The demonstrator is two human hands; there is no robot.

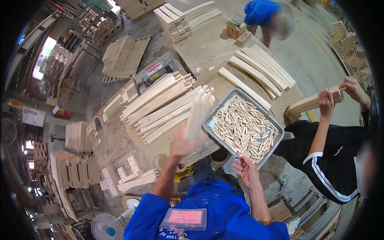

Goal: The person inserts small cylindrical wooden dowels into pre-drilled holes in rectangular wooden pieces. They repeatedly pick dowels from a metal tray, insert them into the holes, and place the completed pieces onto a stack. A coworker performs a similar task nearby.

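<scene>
My left hand (185, 143) is closed around a pale wooden slat piece (196, 116), raised at a tilt above the table. Motion blurs it, so I cannot tell whether it is one piece or several; rounded dowel ends show at its far tip. By the near rim of a grey metal tray (207, 131) is my right hand (247, 171), its fingers curled in and what they hold, if anything, hidden. Many short wooden dowels (244, 126) fill the tray. Left of the raised piece, wooden slats (158, 100) lie side by side on the worktable (114, 146).
Curved wooden pieces (260, 68) lie beyond the tray. At right, a co-worker in black (332, 156) holds a wooden block (314, 102). Another person in blue (262, 14) bends at the far side. A fan (107, 227) stands at lower left, near stacked wooden parts (74, 170).
</scene>
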